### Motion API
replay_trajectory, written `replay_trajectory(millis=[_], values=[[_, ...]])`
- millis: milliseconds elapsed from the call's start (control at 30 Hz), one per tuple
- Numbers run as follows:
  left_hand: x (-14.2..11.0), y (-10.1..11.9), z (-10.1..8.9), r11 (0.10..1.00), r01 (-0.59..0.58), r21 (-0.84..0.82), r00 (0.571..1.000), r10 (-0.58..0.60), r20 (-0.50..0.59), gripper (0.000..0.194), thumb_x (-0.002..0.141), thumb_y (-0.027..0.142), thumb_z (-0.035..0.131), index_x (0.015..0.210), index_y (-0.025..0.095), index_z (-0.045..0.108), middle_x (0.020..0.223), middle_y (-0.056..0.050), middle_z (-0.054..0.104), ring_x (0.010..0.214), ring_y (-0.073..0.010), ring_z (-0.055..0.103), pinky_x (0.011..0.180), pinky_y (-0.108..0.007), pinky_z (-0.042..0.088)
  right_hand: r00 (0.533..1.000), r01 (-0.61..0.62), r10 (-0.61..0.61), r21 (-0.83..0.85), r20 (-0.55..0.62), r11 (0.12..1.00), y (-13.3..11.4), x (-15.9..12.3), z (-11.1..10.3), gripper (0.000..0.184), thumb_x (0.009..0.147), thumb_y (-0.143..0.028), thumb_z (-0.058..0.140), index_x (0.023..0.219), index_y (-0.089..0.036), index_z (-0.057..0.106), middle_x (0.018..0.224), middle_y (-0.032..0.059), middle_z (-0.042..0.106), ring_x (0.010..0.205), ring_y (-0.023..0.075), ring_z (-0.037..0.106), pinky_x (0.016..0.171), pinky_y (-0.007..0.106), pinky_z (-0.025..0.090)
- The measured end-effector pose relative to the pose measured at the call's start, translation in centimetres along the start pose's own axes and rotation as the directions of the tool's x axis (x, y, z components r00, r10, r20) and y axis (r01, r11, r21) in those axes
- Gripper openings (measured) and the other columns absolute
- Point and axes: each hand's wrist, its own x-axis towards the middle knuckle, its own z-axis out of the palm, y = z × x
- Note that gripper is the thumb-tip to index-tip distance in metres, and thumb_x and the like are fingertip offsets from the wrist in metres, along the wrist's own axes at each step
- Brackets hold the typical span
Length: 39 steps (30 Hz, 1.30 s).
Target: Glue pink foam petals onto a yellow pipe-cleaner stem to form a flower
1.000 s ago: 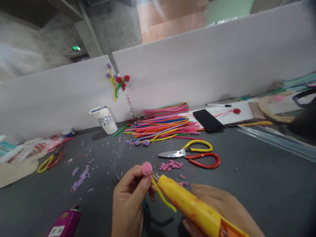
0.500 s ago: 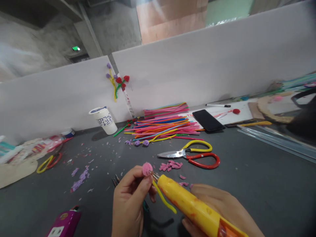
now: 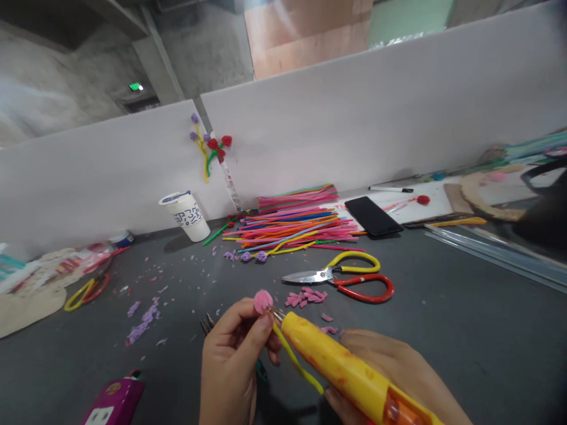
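Observation:
My left hand is closed in a pinch on a small pink pipe-cleaner flower with a yellow stem that curves down to the right. My right hand grips a yellow glue gun. Its metal nozzle touches the flower just under the pink head. Both hands sit low over the dark grey table, near its front edge.
Scissors with yellow and red handles lie beyond the hands, with pink scraps beside them. A pile of coloured pipe cleaners, a black phone and a white cup stand further back. A magenta box lies at the front left.
The glue gun's body has slid slightly down and right, and the yellow stem hangs a little lower. The pinch on the flower is unchanged.

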Motion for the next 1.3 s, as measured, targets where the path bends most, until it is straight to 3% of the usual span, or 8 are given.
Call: replay_trajectory(millis=[267,433,533,700,800,933,1133,1300], values=[[1.3,0.0,-1.0,0.981,-0.103,0.166,0.99,0.117,-0.077,0.014,0.065,0.026,0.08,0.074,0.019,0.075,0.062,0.002,0.066,0.049,-0.009,0.057,0.044,-0.016,0.048,0.999,0.01,-0.02,-0.23,-0.044,0.973,-0.4,1.0,-0.5,0.024,0.085,-0.02,0.048,0.061,-0.023,0.055,0.055,0.0009,0.057,0.05,0.0159,0.054,0.049,0.029,0.038],[2.7,0.9,-1.5,0.993,-0.093,0.074,0.972,0.107,-0.209,0.014,0.062,0.024,0.081,0.07,0.017,0.071,0.064,0.003,0.067,0.049,-0.0063,0.054,0.041,-0.012,0.043,0.972,-0.204,0.227,-0.251,0.066,0.946,-0.5,1.5,0.0,0.004,0.072,-0.023,0.058,0.073,-0.019,0.056,0.071,0.0025,0.059,0.058,0.0154,0.052,0.051,0.027,0.038],[2.7,1.0,-1.2,0.996,-0.072,0.045,0.98,0.08,-0.183,0.013,0.061,0.023,0.08,0.067,0.016,0.07,0.061,0.003,0.065,0.046,-0.0051,0.052,0.04,-0.012,0.042,0.924,-0.228,0.3,-0.289,0.235,0.93,-0.7,1.6,0.9,0.015,0.063,-0.02,0.063,0.077,-0.016,0.059,0.082,0.0059,0.06,0.072,0.0194,0.053,0.063,0.03,0.042],[2.3,1.1,-1.0,0.999,0.006,0.049,0.994,-0.001,-0.111,0.013,0.062,0.021,0.08,0.071,0.016,0.071,0.061,0.002,0.067,0.044,-0.0052,0.052,0.037,-0.012,0.04,0.909,-0.093,0.218,-0.338,0.356,0.937,-0.3,1.8,1.4,0.023,0.069,-0.033,0.069,0.082,-0.016,0.061,0.089,0.0059,0.061,0.085,0.0243,0.052,0.079,0.041,0.04],[2.4,1.3,-1.2,0.999,0.015,0.045,0.992,-0.009,-0.13,0.014,0.062,0.022,0.08,0.071,0.018,0.071,0.06,0.003,0.067,0.042,-0.0044,0.051,0.037,-0.011,0.039,0.94,-0.065,0.156,-0.29,0.303,0.955,0.4,2.3,0.2,0.025,0.074,-0.036,0.071,0.09,-0.018,0.063,0.092,0.0046,0.06,0.089,0.0218,0.052,0.081,0.036,0.041],[2.5,1.3,-1.3,0.997,0.064,0.051,0.994,-0.059,-0.093,0.013,0.063,0.023,0.079,0.071,0.018,0.071,0.06,0.003,0.067,0.043,-0.0038,0.05,0.039,-0.01,0.038,0.969,-0.008,0.106,-0.4,0.223,0.916,1.9,3.1,-1.3,0.009,0.083,-0.011,0.057,0.085,-0.015,0.064,0.09,0.0064,0.06,0.087,0.0213,0.05,0.079,0.035,0.039],[1.8,0.1,-0.6,0.974,0.205,0.099,0.974,-0.212,0.077,0.011,0.068,0.025,0.076,0.069,0.017,0.068,0.059,0.004,0.064,0.045,-0.0038,0.049,0.042,-0.012,0.037,0.955,0.072,0.064,-0.438,0.288,0.896,3.7,3.0,0.1,0.013,0.083,-0.009,0.057,0.074,-0.013,0.065,0.085,0.0097,0.062,0.085,0.0246,0.049,0.078,0.041,0.037],[1.3,-0.6,-0.3,0.952,0.254,0.171,0.949,-0.28,0.148,0.009,0.072,0.024,0.072,0.068,0.017,0.069,0.059,0.004,0.063,0.049,-0.0052,0.049,0.047,-0.014,0.037,0.971,0.008,0.078,-0.356,0.227,0.934,3.1,3.1,0.2,0.016,0.087,-0.007,0.052,0.077,-0.013,0.063,0.082,0.0087,0.063,0.079,0.0206,0.053,0.075,0.036,0.039]])
